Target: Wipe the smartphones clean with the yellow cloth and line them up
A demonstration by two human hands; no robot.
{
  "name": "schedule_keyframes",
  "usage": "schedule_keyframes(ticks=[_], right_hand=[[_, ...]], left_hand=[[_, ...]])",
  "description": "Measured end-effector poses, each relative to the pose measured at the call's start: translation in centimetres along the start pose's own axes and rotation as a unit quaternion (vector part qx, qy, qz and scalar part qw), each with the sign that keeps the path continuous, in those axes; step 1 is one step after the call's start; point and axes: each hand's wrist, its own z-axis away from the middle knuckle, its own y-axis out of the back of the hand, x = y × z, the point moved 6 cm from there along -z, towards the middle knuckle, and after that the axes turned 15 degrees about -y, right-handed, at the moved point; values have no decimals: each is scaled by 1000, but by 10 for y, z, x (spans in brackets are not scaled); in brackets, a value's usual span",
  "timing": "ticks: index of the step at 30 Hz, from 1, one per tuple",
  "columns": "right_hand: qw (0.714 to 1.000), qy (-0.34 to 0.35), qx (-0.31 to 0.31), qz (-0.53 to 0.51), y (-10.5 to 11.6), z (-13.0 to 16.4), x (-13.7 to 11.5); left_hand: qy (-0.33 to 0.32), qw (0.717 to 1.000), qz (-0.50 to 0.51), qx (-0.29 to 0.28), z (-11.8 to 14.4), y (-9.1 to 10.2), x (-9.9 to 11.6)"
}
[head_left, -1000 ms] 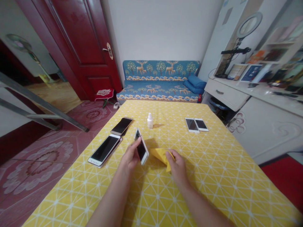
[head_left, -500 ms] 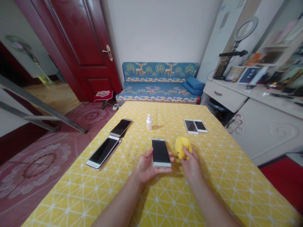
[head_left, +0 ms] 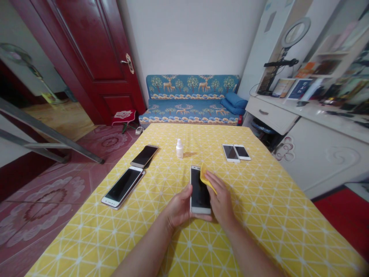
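My left hand [head_left: 180, 206] is closed around a white-framed smartphone [head_left: 198, 196], thumb along its left edge and fingers beneath it. The dark screen faces up. In my right hand [head_left: 220, 196] is a yellow cloth [head_left: 205, 177], pressed flat against the upper right part of the screen. My right fingers cover part of the cloth and hide the phone's right edge. Beyond the phone, a small white bottle [head_left: 179, 149] stands upright on the yellow patterned tablecloth [head_left: 190, 246].
At the left lie a white phone [head_left: 122, 188] over another one and a gold-framed phone [head_left: 144, 156] that also overlaps something dark. Two white phones [head_left: 230, 153] rest side by side at the right. A blue sofa [head_left: 190, 105] stands past the table's far edge.
My right hand has brought the yellow cloth leftward onto the phone's screen; before, the crumpled cloth was held apart, to the right. The phone has shifted slightly right and nearer me.
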Motion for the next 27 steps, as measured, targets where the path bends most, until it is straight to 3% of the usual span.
schedule_keyframes(ticks=[5, 9, 13, 21, 27], right_hand=[[998, 46, -1, 46, -2, 2, -6], [995, 82, 0, 58, -3, 4, -15], [994, 98, -27, 48, -7, 6, -21], [985, 143, -92, 42, -16, 14, -28], [977, 172, -118, 54, -22, 22, -34]], left_hand=[[6, 999, -40, 25, 2, 2, -4], [12, 999, -48, -6, 3, -2, -9], [-20, 999, -46, -6, 3, -2, -7], [6, 999, -32, 5, 0, 1, -7], [-21, 998, -12, 62, -2, 4, 3]])
